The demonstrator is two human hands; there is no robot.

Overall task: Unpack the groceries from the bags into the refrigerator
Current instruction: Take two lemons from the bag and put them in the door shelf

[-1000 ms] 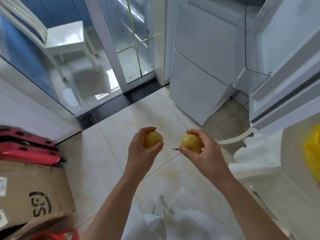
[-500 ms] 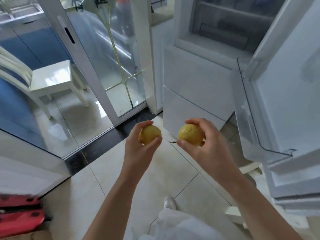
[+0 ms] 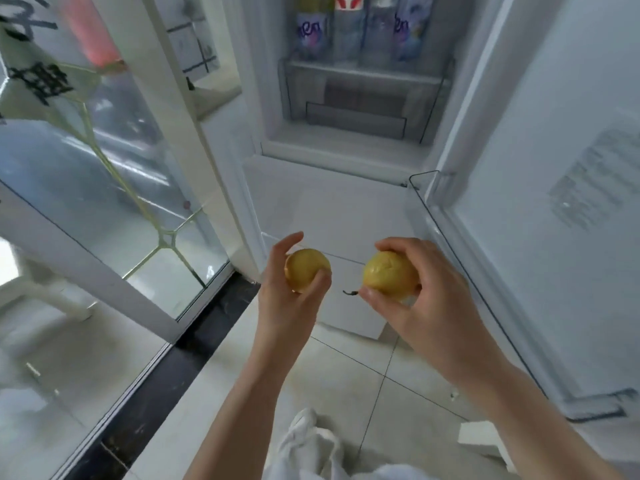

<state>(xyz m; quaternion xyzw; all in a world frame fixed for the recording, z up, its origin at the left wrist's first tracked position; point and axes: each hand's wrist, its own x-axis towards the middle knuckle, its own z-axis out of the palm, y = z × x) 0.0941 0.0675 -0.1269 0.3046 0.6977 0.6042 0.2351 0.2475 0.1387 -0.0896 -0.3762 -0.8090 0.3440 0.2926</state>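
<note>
My left hand grips a round yellow fruit. A second yellow fruit with a small dark stem sits in the curled fingers of my right hand. Both hands are held at mid-height in front of the open refrigerator. Its upper compartment shows a clear drawer and, above it, a shelf with several bottles and packs. The lower white drawer fronts are closed.
The open fridge door stands at the right, with a clear door bin along its lower edge. A glass sliding door with a white frame fills the left. Beige floor tiles lie below.
My view has risen from the floor up to the open fridge interior. Both hands still hold their fruits and sit closer to the fridge.
</note>
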